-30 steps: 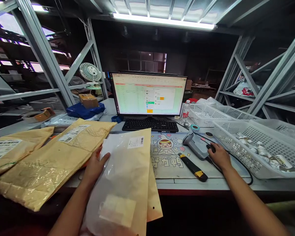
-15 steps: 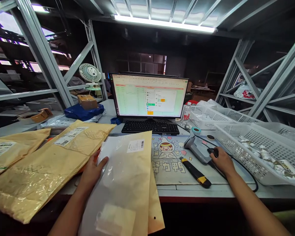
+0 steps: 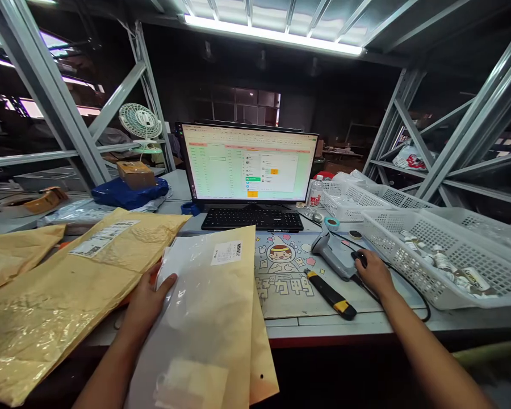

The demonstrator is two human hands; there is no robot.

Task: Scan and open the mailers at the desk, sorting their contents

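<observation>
Gripped along its left side by the left hand (image 3: 147,301), thumb on top and fingers hidden below, was a pale envelope (image 3: 210,309). Its near end hung past the front edge of the desk (image 3: 323,328). Beyond the grip stood a big screen (image 3: 247,165). Far to the right of it sat a white basket (image 3: 398,264). Close on its left lay a yellow bag (image 3: 89,289), so that side was tight. More room was on its right, where the mat (image 3: 287,307) lay bare up to a gray scanner (image 3: 334,255) and a knife (image 3: 330,294). Past those, the right hand (image 3: 373,275) was curled over a black mouse (image 3: 358,258). A second before, both hands held these same things; now nearly everything sat farther left in view, and less of the far-left bag (image 3: 21,247) showed.
</observation>
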